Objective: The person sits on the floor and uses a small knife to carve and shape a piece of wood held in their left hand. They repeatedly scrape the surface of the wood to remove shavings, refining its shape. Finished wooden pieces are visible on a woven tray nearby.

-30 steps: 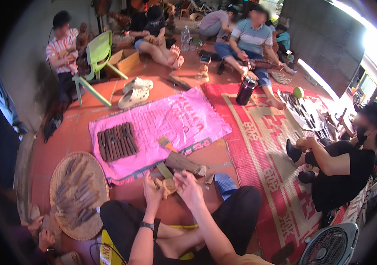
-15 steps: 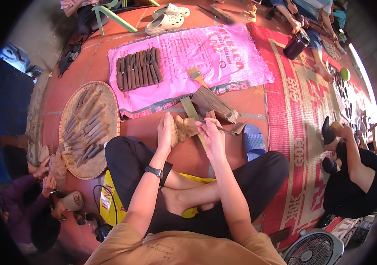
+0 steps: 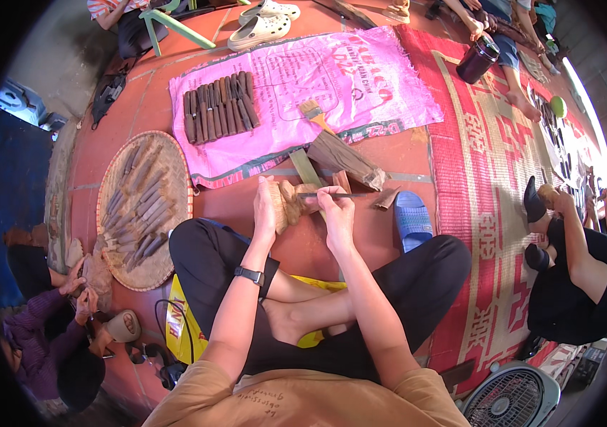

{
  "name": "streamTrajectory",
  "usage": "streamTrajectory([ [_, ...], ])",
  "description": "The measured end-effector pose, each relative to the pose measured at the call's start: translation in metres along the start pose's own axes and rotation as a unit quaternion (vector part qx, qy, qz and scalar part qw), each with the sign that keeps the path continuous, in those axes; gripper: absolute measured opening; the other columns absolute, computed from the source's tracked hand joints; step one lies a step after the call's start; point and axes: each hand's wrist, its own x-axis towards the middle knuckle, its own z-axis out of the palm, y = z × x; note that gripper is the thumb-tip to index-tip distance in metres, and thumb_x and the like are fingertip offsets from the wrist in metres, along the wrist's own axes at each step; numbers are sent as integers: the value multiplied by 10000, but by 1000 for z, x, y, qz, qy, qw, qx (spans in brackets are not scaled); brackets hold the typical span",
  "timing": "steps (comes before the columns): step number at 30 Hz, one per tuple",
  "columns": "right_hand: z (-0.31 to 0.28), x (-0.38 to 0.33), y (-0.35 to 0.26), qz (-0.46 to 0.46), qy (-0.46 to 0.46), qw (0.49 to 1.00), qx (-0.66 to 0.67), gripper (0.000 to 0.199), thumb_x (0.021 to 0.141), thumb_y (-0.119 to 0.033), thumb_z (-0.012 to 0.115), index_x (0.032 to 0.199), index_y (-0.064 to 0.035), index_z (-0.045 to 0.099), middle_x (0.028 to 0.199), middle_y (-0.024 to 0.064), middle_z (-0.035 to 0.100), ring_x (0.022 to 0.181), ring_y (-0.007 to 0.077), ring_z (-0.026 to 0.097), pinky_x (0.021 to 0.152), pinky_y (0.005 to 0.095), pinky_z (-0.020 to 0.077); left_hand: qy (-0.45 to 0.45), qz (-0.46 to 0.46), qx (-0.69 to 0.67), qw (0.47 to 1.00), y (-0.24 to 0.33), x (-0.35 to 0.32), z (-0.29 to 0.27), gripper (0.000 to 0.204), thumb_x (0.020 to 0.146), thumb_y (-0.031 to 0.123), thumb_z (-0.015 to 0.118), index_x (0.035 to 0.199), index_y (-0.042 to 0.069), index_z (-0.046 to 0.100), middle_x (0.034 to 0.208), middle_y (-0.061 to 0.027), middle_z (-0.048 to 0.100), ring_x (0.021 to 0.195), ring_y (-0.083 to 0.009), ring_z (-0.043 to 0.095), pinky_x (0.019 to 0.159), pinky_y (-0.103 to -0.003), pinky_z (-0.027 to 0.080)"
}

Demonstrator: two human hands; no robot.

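Note:
My left hand [image 3: 265, 212] is wrapped around the left side of a light-brown carved piece of wood [image 3: 290, 208], held above the tiled floor between my knees. In my right hand [image 3: 339, 218] is a thin dark rod-like tool [image 3: 346, 194], pinched between thumb and fingers and lying roughly level. Its left end meets the upper right part of the carving; whether it is a file or a chisel I cannot tell. Just beyond my hands lie a greenish flat strip of wood [image 3: 305, 169] and a rough brown wood block [image 3: 346, 162].
A pink sack [image 3: 282, 85] bears a row of wooden-handled tools [image 3: 219, 108] and a flat brush [image 3: 313, 112]. More tools lie on a round woven tray [image 3: 113, 181] at left. A blue slipper [image 3: 412, 219] is by my right knee; a fan [image 3: 509, 402] stands lower right. Co-workers sit on both sides.
My right hand has shifted slightly and the tool has turned from a slant to nearly level, its end now against the carving. My left hand keeps its hold.

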Motion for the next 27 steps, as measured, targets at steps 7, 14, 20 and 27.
streamTrajectory([
  [7,1,-12,14,-42,43,998,26,67,900,-61,598,941,-10,607,846,97,686,822,150,655,840,284,453,-10,-2,5,1000,1,2,-1,684,1000,557,317,1339,-20,455,1196,-141,559,1088,-200,580,949,-325,460],
  [14,3,-13,9,-46,45,997,51,86,899,-58,613,953,9,618,830,113,696,813,151,663,837,288,466,14,3,5,1000,-2,2,0,646,1003,526,351,1319,-22,478,1164,-128,568,1049,-201,585,923,-310,463],
  [20,5,-4,1,-20,23,1000,8,97,902,-82,623,940,8,621,864,131,704,825,164,671,827,299,476,17,38,47,998,-11,7,-4,557,1004,485,398,1162,-18,581,1007,-118,622,948,-191,601,839,-328,467],
  [27,-2,3,7,-9,22,999,-23,96,896,-77,624,937,9,631,856,128,700,812,179,681,822,298,476,50,104,148,982,-8,3,-1,512,1003,422,406,1109,-48,580,958,-216,636,907,-306,613,823,-392,455],
])
